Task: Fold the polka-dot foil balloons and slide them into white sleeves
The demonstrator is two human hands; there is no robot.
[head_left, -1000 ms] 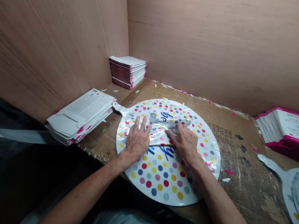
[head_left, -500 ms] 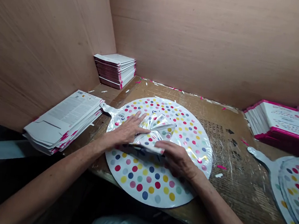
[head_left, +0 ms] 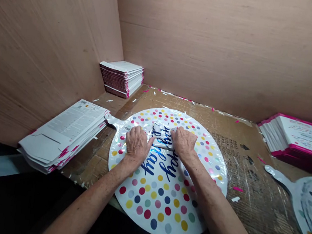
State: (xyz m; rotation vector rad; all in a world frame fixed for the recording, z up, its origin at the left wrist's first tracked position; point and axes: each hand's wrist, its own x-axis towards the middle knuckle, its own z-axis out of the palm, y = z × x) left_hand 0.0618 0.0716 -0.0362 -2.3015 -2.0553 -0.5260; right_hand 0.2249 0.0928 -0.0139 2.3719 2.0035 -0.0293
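Note:
A round white foil balloon (head_left: 161, 199) with coloured dots and blue lettering lies flat in front of me, its tail pointing left. On its middle is a small folded foil balloon (head_left: 160, 134), partly covered by my hands. Curled fingers of my left hand (head_left: 137, 143) close on the folded piece's left side. My right hand (head_left: 183, 141) is bunched into a fist at its right side, thumb and fingertips pressed on the foil. Part of the lettering belongs to the folded piece and part to the flat balloon below.
White printed card sleeves (head_left: 68, 128) are piled at the left, and another stack (head_left: 122, 78) stands in the back corner. Pink-edged packs (head_left: 299, 135) stand at the right. More flat dotted balloons (head_left: 309, 207) lie near the right edge. Wooden panels (head_left: 208, 44) enclose the cardboard-covered table (head_left: 241, 155).
The foil between my hands has gone from a wider, loose fold to a smaller folded piece. Both hands have gone from spread fingers to curled ones pressing its sides.

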